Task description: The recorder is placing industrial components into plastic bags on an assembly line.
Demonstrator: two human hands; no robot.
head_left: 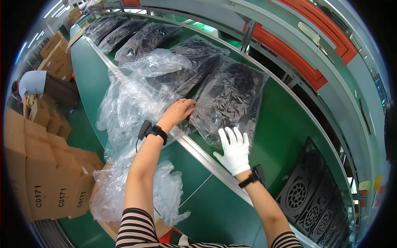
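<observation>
A dark, flat panel-like item in a clear plastic bag [233,93] lies on the green conveyor belt in front of me. My bare left hand [178,112] is at the bag's near left edge, its fingers curled and closed on the film. In a white glove, my right hand [235,153] rests on the bag's near end with the fingers spread. A big heap of loose clear plastic bags [136,101] lies left of my left hand, across the metal rail [194,151] and the side table. More crumpled film [167,192] hangs beside my left forearm.
Several bagged dark items [147,39] line the belt farther off. Black panels with round grilles [308,198] stand on the belt at the lower right. Stacked cardboard boxes [49,173] rise at left. Another person [39,84] bends over boxes beyond. An orange-edged frame [285,53] runs along the right.
</observation>
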